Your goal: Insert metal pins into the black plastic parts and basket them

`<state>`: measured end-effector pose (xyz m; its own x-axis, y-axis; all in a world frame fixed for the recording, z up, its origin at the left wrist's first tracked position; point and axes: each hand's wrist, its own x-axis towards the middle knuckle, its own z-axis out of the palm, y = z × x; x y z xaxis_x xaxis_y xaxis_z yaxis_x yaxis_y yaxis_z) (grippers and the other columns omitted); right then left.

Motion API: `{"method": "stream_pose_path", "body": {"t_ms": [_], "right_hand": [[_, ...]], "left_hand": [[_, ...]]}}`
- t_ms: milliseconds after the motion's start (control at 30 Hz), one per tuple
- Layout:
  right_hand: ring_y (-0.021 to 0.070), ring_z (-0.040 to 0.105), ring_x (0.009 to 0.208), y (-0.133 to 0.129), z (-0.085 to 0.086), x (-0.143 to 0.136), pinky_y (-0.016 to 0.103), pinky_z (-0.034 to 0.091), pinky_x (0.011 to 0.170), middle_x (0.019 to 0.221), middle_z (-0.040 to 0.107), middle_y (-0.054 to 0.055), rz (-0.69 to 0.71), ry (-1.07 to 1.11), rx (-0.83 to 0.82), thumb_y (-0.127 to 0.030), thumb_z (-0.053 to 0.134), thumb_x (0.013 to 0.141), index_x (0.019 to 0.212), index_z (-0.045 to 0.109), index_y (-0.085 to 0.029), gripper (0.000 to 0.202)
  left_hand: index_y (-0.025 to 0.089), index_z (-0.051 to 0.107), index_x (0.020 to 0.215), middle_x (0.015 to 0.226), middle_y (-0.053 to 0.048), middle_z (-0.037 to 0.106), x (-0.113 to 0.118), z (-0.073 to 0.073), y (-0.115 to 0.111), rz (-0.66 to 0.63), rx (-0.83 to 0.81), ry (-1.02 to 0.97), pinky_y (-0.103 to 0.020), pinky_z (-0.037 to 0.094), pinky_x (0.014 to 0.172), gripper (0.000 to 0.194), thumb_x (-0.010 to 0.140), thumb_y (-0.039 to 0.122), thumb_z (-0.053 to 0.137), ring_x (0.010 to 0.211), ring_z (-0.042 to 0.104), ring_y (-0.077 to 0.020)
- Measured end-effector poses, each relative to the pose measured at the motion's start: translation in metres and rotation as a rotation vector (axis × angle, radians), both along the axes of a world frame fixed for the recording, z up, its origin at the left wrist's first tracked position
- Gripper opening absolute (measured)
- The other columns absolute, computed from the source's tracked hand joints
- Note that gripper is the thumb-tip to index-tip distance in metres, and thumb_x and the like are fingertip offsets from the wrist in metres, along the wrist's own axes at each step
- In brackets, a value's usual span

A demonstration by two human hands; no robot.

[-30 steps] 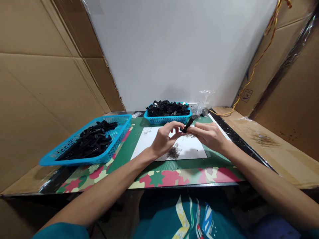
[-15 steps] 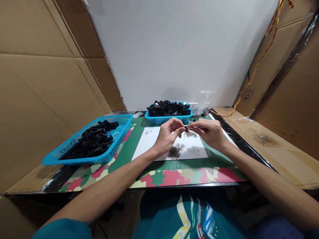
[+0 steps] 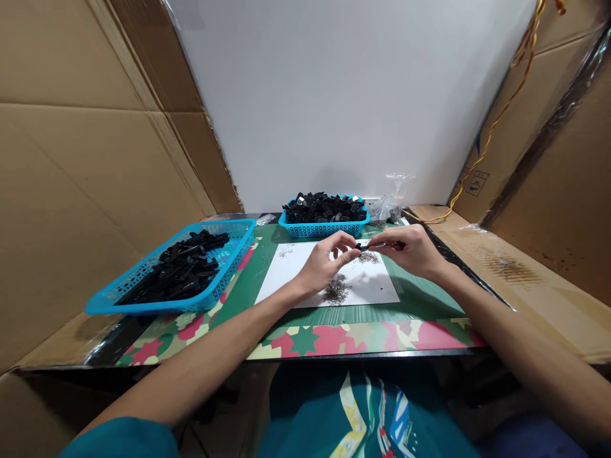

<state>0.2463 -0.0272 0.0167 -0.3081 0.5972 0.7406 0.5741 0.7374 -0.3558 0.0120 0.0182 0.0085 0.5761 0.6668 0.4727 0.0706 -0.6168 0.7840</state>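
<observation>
Above a white sheet [image 3: 281, 280], my left hand [image 3: 325, 262] pinches a small black plastic piece [image 3: 361, 247] between thumb and fingertips. My right hand [image 3: 411, 249] is closed round a thin dark tool [image 3: 382, 244], whose tip points left at the piece; its exact kind is hidden by the fingers. Below the hands lies a dark pile of tiny metal parts [image 3: 336, 290], too small to name. Another pile of small brownish metal parts [image 3: 369, 257] sits just under the fingertips, and a few lighter bits [image 3: 285, 250] lie near the sheet's far left corner.
A blue basket [image 3: 324, 229] heaped with black pieces stands at the back. To the left, a larger blue basket [image 3: 238, 254] holds long black parts. Clear plastic bags [image 3: 384, 210] rest by the back wall. Cardboard walls [image 3: 548, 159] enclose both sides; a yellow cord [image 3: 496, 121] hangs at right.
My right hand has shifted slightly right and turned, so the thin dark tool now shows between its fingers. My left hand stays nearly in place, still pinching the black piece.
</observation>
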Motion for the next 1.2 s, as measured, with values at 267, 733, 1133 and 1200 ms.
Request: {"method": "stream_pose_path", "body": {"t_ms": [267, 733, 1133, 1200], "right_hand": [[0.0113, 0.052, 0.054, 0.003, -0.001, 0.006, 0.026, 0.039, 0.054, 0.064, 0.068, 0.0, 0.013, -0.154, -0.15, -0.032, 0.069, 0.096, 0.086, 0.082, -0.019, 0.02], [0.0233, 0.075, 0.081, 0.011, -0.007, 0.002, 0.039, 0.062, 0.075, 0.091, 0.08, 0.009, -0.004, 0.052, -0.253, -0.032, 0.068, 0.097, 0.091, 0.081, -0.02, 0.019], [0.0233, 0.076, 0.061, 0.007, -0.019, -0.022, 0.036, 0.066, 0.059, 0.07, 0.075, 0.009, 0.004, 0.403, -0.574, -0.059, 0.083, 0.079, 0.075, 0.067, -0.017, 0.045], [0.023, 0.076, 0.062, 0.007, -0.019, -0.023, 0.035, 0.066, 0.059, 0.069, 0.075, 0.009, -0.005, 0.404, -0.571, -0.059, 0.083, 0.079, 0.073, 0.067, -0.017, 0.045]], "left_hand": [[0.019, 0.075, 0.105, 0.096, -0.005, 0.078, 0.002, -0.01, -0.008, 0.147, 0.305, 0.162, -0.031, 0.05, 0.076, 0.019, 0.095, 0.035, 0.073, 0.081, 0.068, -0.0177], [0.021, 0.085, 0.093, 0.091, -0.006, 0.082, 0.003, -0.022, -0.002, 0.114, 0.215, 0.258, -0.033, 0.053, 0.072, 0.017, 0.082, 0.034, 0.085, 0.077, 0.072, -0.0221], [0.023, 0.085, 0.088, 0.084, -0.004, 0.081, 0.003, -0.024, -0.001, 0.097, 0.301, 0.282, -0.035, 0.049, 0.075, 0.007, 0.084, 0.029, 0.084, 0.076, 0.069, -0.0214], [0.022, 0.085, 0.087, 0.083, -0.004, 0.081, 0.004, -0.024, -0.001, 0.097, 0.295, 0.282, -0.035, 0.048, 0.074, 0.007, 0.084, 0.028, 0.084, 0.075, 0.068, -0.0208]]}}
